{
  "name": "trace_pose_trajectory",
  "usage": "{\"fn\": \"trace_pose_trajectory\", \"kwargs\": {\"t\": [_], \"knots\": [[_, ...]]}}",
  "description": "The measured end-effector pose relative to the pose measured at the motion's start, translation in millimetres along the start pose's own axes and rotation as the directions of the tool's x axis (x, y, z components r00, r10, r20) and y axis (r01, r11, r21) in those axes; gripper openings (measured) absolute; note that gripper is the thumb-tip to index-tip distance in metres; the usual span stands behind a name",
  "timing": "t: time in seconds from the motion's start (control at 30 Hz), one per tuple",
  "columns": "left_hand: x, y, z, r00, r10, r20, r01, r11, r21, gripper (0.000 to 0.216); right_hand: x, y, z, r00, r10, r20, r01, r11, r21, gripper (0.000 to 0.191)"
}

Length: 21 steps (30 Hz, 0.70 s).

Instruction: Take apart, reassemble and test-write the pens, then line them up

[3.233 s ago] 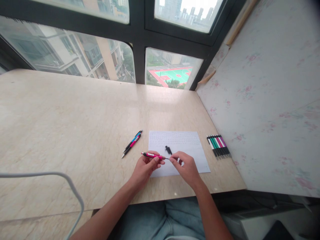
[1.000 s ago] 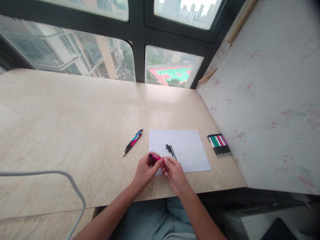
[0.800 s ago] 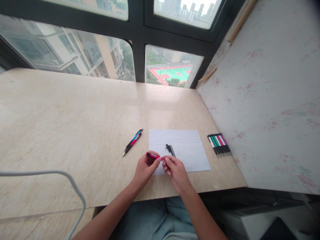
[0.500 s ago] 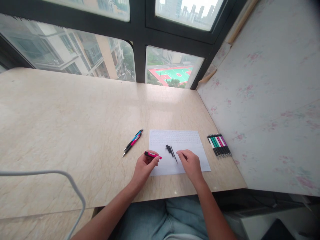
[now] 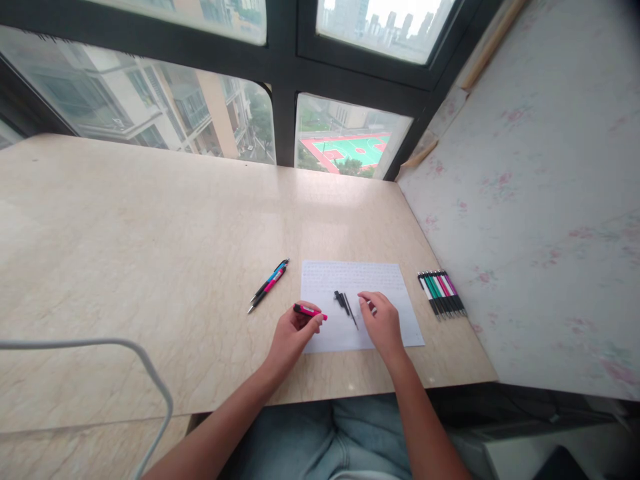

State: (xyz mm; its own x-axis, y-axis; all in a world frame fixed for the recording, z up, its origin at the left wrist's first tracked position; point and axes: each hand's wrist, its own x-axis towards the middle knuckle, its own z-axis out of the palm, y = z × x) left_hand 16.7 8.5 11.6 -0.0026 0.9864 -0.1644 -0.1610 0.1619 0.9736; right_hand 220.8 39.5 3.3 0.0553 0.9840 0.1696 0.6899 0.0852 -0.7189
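Note:
My left hand is closed around a pink pen barrel with a black end, held over the left part of a sheet of paper. On the sheet lie a pen refill and small black pen parts, between my two hands. My right hand is just right of the refill, thumb and forefinger parted, and nothing shows between them. Lines of writing run across the top of the paper.
Left of the sheet lie a blue pen and a pink pen, side by side. A row of several pens lies at right near the wall. A white cable arches at lower left. Windows stand behind the stone-patterned tabletop.
My right hand's thumb and forefinger have parted from a closer pinch. My left hand keeps the pink barrel in nearly the same place. The whole view has shifted slightly.

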Motion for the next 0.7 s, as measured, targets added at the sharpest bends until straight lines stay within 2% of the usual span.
{"fn": "trace_pose_trajectory", "kwargs": {"t": [0.07,0.13,0.27,0.37,0.43,0.53,0.7], "knots": [[-0.1,-0.2,0.1,1.000,0.000,0.007,0.000,1.000,0.003,0.022,-6.6,-7.6,-1.1,0.999,0.045,0.018,-0.047,0.994,0.101,0.028],[-0.6,0.2,0.2,1.000,-0.003,0.013,0.002,1.000,0.008,0.022,-15.0,-19.4,0.7,0.994,0.062,0.088,-0.080,0.973,0.215,0.028],[-2.3,1.3,0.8,0.999,-0.009,0.033,0.009,1.000,0.001,0.022,-29.6,-43.6,9.9,0.973,-0.026,0.230,-0.054,0.941,0.333,0.024],[-3.1,1.6,1.4,0.998,0.006,0.060,-0.006,1.000,-0.002,0.023,-34.8,-49.6,17.5,0.969,-0.073,0.236,-0.022,0.925,0.378,0.022],[-3.1,1.7,1.5,0.998,0.015,0.064,-0.015,1.000,-0.007,0.024,-36.6,-47.2,22.1,0.973,-0.055,0.222,-0.040,0.915,0.402,0.021],[-2.6,2.5,0.9,0.998,0.015,0.060,-0.014,1.000,-0.005,0.023,-39.3,-41.0,29.1,0.967,0.055,0.248,-0.174,0.856,0.487,0.022],[-3.3,3.0,-1.4,0.996,0.072,0.047,-0.074,0.997,0.038,0.019,-43.8,-44.2,36.9,0.911,0.188,0.367,-0.395,0.654,0.645,0.025]]}}
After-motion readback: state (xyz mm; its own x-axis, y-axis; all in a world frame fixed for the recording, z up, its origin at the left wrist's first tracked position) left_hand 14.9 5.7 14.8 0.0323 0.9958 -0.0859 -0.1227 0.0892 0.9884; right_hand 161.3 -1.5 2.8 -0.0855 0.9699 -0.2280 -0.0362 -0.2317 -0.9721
